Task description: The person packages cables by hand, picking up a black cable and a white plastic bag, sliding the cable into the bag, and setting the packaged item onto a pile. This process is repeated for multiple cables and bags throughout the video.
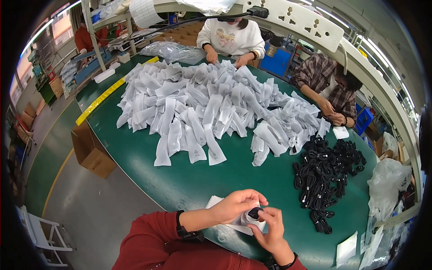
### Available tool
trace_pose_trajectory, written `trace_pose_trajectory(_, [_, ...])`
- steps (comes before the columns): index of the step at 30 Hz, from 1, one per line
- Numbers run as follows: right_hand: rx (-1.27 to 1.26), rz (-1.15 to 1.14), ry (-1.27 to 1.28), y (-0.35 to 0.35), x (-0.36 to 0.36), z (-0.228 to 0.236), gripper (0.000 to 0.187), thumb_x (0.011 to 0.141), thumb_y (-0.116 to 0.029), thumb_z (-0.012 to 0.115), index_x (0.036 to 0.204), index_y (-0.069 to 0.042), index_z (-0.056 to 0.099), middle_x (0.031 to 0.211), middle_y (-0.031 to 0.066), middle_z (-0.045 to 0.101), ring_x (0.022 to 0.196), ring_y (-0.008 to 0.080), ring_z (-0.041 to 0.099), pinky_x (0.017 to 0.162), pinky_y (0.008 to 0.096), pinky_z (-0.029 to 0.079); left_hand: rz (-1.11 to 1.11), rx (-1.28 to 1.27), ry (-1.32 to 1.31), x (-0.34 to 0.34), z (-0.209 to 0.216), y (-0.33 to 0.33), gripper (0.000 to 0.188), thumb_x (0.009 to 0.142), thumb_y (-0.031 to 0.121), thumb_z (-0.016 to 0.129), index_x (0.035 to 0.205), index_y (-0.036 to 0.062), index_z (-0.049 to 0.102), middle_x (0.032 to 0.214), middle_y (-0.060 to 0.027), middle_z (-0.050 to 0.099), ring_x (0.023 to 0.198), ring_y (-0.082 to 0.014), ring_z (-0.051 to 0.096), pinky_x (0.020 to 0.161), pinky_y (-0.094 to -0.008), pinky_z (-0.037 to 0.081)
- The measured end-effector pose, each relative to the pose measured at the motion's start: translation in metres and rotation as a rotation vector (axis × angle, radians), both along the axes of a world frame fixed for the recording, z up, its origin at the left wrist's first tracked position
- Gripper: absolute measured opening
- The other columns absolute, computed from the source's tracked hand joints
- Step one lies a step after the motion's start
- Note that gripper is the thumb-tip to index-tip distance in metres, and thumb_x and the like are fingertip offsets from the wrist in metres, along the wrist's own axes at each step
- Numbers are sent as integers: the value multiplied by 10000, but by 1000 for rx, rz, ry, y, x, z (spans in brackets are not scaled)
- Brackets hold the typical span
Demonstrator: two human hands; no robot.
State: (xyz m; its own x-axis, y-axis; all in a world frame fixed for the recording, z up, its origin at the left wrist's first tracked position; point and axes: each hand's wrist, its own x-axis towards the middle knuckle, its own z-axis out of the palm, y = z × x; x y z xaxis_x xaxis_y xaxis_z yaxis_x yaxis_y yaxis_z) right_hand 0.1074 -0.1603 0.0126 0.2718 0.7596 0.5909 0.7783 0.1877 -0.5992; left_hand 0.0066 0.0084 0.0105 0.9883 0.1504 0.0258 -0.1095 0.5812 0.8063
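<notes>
Near the table's front edge, my left hand (238,206) holds a small white pouch (246,219) by its mouth, thumb and fingers curled at the rim. My right hand (271,228) pinches a coiled black cable (255,213) that sits partly inside the pouch mouth. How far the cable reaches into the pouch is hidden. Under my hands lies a stack of flat white pouches (215,200). To the right of my right hand is a heap of bundled black cables (315,180).
A large pile of filled white pouches (193,103) covers the middle of the green table (135,180). Two people work across it, at the far side (231,38) and far right (330,90). A power strip (306,22) hangs overhead. A cardboard box (92,153) stands at left.
</notes>
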Motion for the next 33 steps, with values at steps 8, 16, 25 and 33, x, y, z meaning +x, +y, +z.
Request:
trace_pose_trajectory(8, [50, 72, -291, 11, 11, 16, 296, 778, 2, 774, 1040, -15, 636, 964, 145, 615, 810, 227, 601, 642, 308, 507, -123, -96, 62, 0, -1, 1, 252, 1034, 210, 527, 1181, 13, 580, 1274, -95, 551, 1151, -148, 514, 976, -322, 410])
trace_pose_trajectory(16, [139, -128, 113, 21, 15, 28, 144, 829, 43, 645, 959, -16, 629, 865, 133, 622, 720, 268, 596, 622, 340, 490, 58, 125, -132, 2, 18, -4, 357, 1031, 215, 542, 1313, 11, 463, 1144, -73, 587, 1081, -117, 551, 924, -308, 462])
trace_pose_trajectory(25, [-39, -502, -275, 41, 99, 38, 227, 896, -60, 642, 1119, -21, 623, 1042, 163, 587, 946, 299, 585, 799, 379, 487, 135, 339, 240, 3, 33, 57, 573, 976, 229, 624, 1414, -21, 351, 1262, -180, 553, 1217, -241, 548, 1021, -387, 440])
trace_pose_trajectory(33, [-594, -953, -588, 15, 215, -43, 647, 759, -431, 797, 1324, -189, 598, 1346, 182, 494, 1219, 401, 478, 932, 553, 432, 690, 1502, 225, -25, 9, 95, 789, 891, 269, 704, 1499, -13, 289, 1480, -283, 362, 1429, -441, 290, 1157, -497, 284])
